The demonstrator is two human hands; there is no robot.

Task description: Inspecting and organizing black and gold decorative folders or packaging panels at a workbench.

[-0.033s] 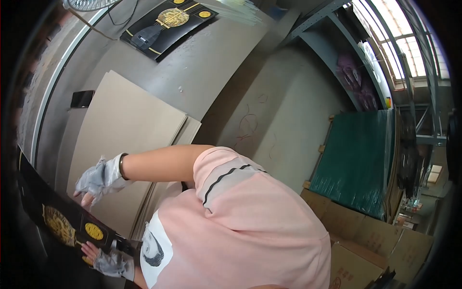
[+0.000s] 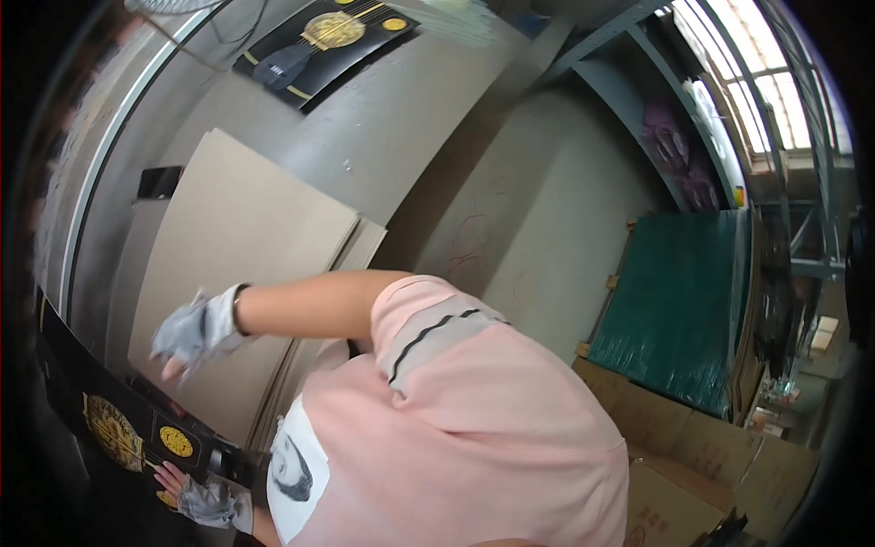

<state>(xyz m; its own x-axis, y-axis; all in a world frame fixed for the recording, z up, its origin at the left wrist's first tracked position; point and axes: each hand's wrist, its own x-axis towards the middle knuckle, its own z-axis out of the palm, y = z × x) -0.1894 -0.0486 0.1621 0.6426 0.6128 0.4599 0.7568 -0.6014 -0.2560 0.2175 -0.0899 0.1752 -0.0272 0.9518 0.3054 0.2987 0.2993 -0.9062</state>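
My left hand [image 2: 211,500], in a grey fingerless glove, lies with fingers stretched out on a black printed sheet [image 2: 73,378] with gold pictures. The sheet is at the lower left, partly cut off by the dark rim of the view. Above its edge hovers my right hand [image 2: 193,335], gloved the same way. Its bare fingertips point down, apart from the sheet, and nothing shows in them. Under that hand and forearm lies a stack of large grey-beige boards [image 2: 246,205]. A dark strip with a reddish patch shows beside the sheet's edge; what it is I cannot tell.
A black phone [image 2: 160,182] lies on the grey table [image 2: 365,128] beside the boards. Another black printed sheet [image 2: 319,50] is at the far end, near clear plastic film [image 2: 456,23]. To the right stand a green wrapped stack [image 2: 670,301], cardboard boxes [image 2: 697,442] and a metal rack [image 2: 620,109].
My right hand has drawn slightly up and right, away from the sheet's edge. The dark strip beside that edge shows more now. My left hand stays on the sheet.
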